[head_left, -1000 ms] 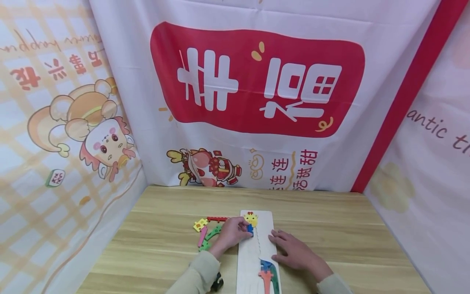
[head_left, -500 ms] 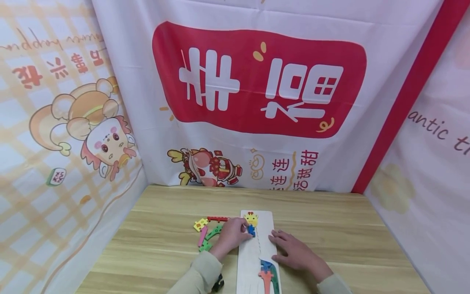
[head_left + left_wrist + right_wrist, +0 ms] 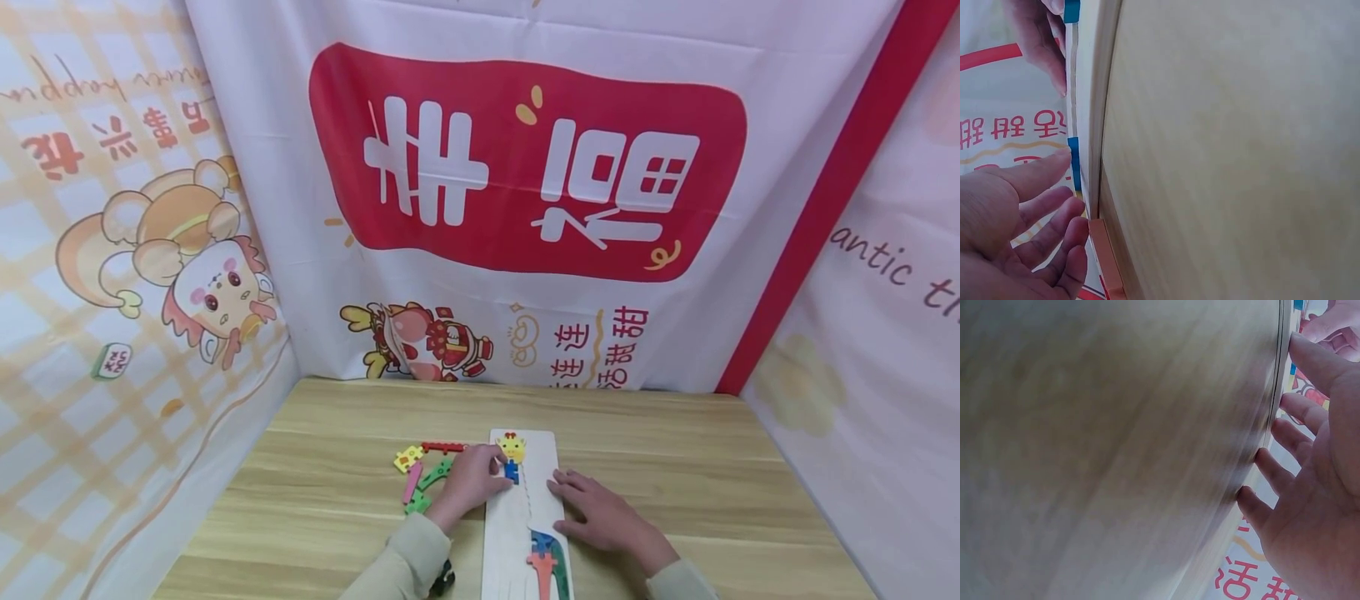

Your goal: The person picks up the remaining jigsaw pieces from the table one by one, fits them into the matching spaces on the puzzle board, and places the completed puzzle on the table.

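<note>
A white puzzle board (image 3: 504,517) lies lengthwise on the table, with a yellow giraffe head (image 3: 512,447) at its far end. Just below the head sits a blue puzzle piece (image 3: 512,472); the thumb and index finger of my left hand (image 3: 471,479) pinch it against the board. In the left wrist view, the thumb touches the blue piece (image 3: 1074,164) at its face. My right hand (image 3: 600,510) rests along the board's right edge, fingers straight and spread. Nearer me, blue, coral and green pieces (image 3: 546,562) fill part of the board's recess.
Left of the board lie loose pieces: a yellow one (image 3: 408,458), a red one (image 3: 442,447), a pink one (image 3: 413,482) and green ones (image 3: 417,502). A black object (image 3: 444,578) is partly hidden by the left sleeve. Printed cloths (image 3: 525,350) wall the table at the back and sides.
The blue piece has turned a little and now sits straighter under the giraffe head, with the left fingers shifted slightly. The right hand has stayed in place.
</note>
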A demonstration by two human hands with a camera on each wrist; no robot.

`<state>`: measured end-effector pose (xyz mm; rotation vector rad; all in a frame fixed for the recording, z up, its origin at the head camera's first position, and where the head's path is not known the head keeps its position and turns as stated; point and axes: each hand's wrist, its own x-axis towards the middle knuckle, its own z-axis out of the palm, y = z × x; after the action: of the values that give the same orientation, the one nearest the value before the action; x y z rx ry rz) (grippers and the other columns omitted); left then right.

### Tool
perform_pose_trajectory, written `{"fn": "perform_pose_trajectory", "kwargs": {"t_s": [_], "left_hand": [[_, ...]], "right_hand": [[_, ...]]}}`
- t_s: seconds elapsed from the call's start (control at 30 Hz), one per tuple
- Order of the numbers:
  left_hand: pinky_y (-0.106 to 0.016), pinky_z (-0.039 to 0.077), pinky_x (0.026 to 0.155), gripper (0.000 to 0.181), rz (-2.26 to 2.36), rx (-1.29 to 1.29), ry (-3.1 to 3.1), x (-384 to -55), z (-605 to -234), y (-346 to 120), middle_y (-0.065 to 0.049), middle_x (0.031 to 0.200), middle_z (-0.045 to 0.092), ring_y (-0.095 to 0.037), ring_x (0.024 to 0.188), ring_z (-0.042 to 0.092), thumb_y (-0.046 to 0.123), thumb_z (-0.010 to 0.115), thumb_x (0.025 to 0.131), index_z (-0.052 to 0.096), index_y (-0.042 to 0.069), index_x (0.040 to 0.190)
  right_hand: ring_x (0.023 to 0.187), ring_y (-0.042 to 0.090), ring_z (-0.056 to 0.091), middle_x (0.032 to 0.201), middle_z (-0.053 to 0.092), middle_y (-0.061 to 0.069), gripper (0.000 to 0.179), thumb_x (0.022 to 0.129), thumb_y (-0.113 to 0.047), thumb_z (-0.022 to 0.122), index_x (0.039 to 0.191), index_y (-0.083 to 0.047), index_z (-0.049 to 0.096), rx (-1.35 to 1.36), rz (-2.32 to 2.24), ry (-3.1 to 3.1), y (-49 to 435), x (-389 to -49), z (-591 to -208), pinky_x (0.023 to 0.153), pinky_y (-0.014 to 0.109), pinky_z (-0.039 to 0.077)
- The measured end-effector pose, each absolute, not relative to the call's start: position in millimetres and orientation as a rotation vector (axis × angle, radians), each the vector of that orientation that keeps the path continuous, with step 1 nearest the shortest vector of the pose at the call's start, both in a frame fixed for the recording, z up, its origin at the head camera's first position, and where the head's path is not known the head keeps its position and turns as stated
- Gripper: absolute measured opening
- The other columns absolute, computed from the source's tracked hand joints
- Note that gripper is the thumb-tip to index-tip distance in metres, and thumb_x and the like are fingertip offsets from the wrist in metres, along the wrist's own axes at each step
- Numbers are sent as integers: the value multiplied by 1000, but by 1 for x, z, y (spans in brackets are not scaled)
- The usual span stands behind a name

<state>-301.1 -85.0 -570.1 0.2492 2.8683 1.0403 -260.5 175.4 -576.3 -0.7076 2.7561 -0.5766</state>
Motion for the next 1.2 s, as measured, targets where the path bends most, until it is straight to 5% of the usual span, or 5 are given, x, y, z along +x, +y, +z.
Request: {"fn": "perform_pose_trajectory", "kwargs": {"t_s": [0.53, 0.83, 1.2], "left_hand": [[-33, 55, 71, 37, 1031, 373, 2870, -299, -552, -122, 1, 104, 71, -13, 84, 63, 25, 86, 85, 74, 20, 120], [-50, 58, 93, 46, 979, 387, 2953, -304, -546, -178, -4, 122, 71, -27, 109, 67, 18, 87, 82, 71, 18, 125], [-54, 55, 98, 42, 889, 293, 2998, -307, -552, -228, -3, 121, 71, -29, 113, 66, 22, 86, 85, 71, 20, 125]], "right_hand": [[152, 37, 36, 165, 42, 3, 70, 96, -58, 64, 155, -24, 49, -706, -586, 2754, 178, -262, -578, 119, 64, 36], [152, 37, 37, 164, 42, 4, 70, 96, -58, 64, 155, -23, 49, -713, -577, 2763, 176, -262, -577, 119, 63, 36], [152, 37, 36, 164, 42, 5, 69, 96, -56, 65, 154, -22, 49, -706, -588, 2754, 175, -260, -575, 119, 64, 36]]}}
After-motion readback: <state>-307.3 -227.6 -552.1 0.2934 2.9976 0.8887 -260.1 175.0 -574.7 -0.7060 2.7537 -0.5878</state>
